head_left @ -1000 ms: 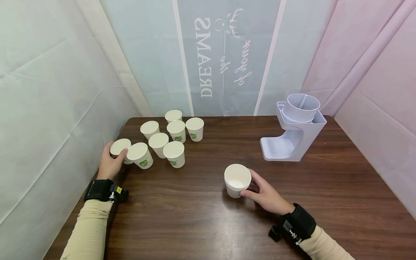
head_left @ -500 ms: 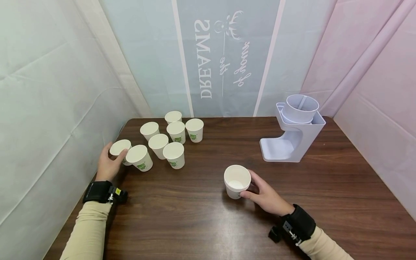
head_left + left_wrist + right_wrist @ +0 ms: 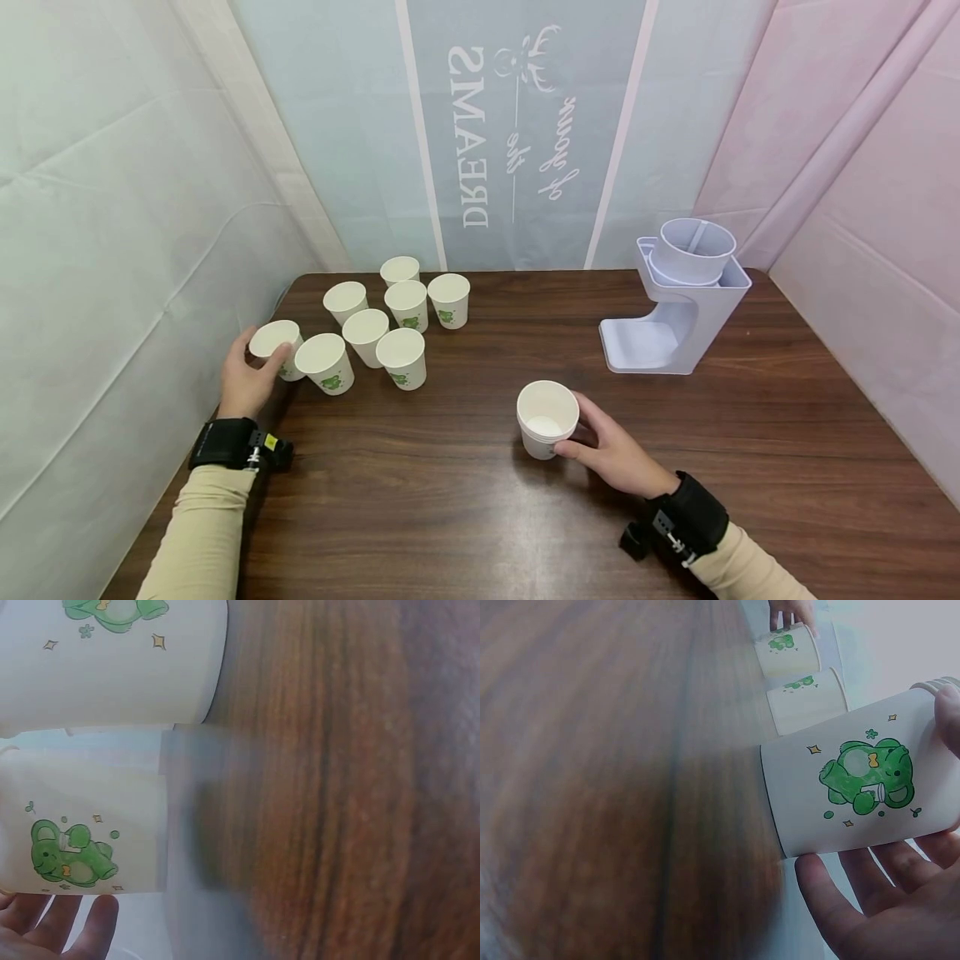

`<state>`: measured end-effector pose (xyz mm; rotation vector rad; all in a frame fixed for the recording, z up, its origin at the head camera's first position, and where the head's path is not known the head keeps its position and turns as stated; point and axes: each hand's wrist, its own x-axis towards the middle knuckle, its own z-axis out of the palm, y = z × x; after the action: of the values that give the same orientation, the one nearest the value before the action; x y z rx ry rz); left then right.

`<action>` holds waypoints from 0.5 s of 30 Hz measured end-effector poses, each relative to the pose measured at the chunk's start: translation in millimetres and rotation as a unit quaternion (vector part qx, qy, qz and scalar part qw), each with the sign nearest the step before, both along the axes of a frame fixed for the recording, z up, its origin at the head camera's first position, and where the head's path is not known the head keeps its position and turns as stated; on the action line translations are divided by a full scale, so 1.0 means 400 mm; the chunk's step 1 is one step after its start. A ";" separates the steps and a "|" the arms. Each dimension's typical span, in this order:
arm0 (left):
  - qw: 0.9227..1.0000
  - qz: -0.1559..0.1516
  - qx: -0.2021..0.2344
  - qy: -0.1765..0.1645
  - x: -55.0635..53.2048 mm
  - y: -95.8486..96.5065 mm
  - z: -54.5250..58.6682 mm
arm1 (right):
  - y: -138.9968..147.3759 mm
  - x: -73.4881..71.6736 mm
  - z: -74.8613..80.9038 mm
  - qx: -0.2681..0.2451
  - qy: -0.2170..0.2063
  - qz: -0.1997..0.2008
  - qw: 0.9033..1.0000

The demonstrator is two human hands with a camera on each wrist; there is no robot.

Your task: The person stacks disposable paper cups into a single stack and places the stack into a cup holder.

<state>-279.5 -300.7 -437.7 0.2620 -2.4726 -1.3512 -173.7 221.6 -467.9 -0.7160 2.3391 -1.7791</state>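
My left hand grips the leftmost white paper cup, thumb on its near right side and fingers round its left. In the left wrist view this paper cup shows a green bear print, fingertips at its side. Just right of it stands another paper cup. Nearer the table's middle, my right hand holds a short stack of nested paper cups from the right. Several rims lie close together at the top of the stack in the right wrist view; the thumb presses near them.
Several more upright paper cups stand grouped at the back left of the brown wooden table. A pale lilac plastic stand with a round cup-like top is at the back right. Fabric curtains enclose the table.
My left hand and its paper cup have shifted slightly left, and the gap to the neighbouring cup has widened a little. My right hand and the stack have stayed in place.
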 end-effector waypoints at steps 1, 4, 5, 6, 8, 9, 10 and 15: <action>1.000 0.004 0.000 0.005 0.001 0.000 0.001 | 0.000 0.000 0.000 0.000 0.000 0.000 1.000; 1.000 0.018 -0.004 0.013 0.005 0.001 0.007 | -0.001 0.000 0.000 0.000 0.000 0.000 1.000; 1.000 0.022 -0.004 0.013 0.007 0.002 0.008 | -0.001 0.000 0.000 0.000 -0.001 0.000 1.000; 1.000 0.028 -0.004 0.013 0.008 0.002 0.011 | -0.002 0.000 0.000 -0.001 -0.001 0.000 1.000; 0.999 0.037 -0.001 0.015 0.009 0.005 0.019 | -0.002 -0.001 0.000 -0.001 -0.002 0.000 1.000; 0.999 0.042 0.003 0.018 0.010 0.006 0.023 | -0.002 -0.001 0.000 -0.001 -0.002 0.000 1.000; 0.999 0.045 0.005 0.020 0.010 0.008 0.029 | -0.002 -0.001 0.000 0.000 -0.002 -0.001 1.000; 0.998 0.045 -0.002 0.041 0.014 0.024 0.069 | -0.001 -0.001 0.000 0.003 -0.004 -0.005 1.000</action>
<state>-274.1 -291.2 -410.1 0.3073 -2.3661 -1.2928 -174.1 221.3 -467.9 -0.6969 2.3461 -1.7754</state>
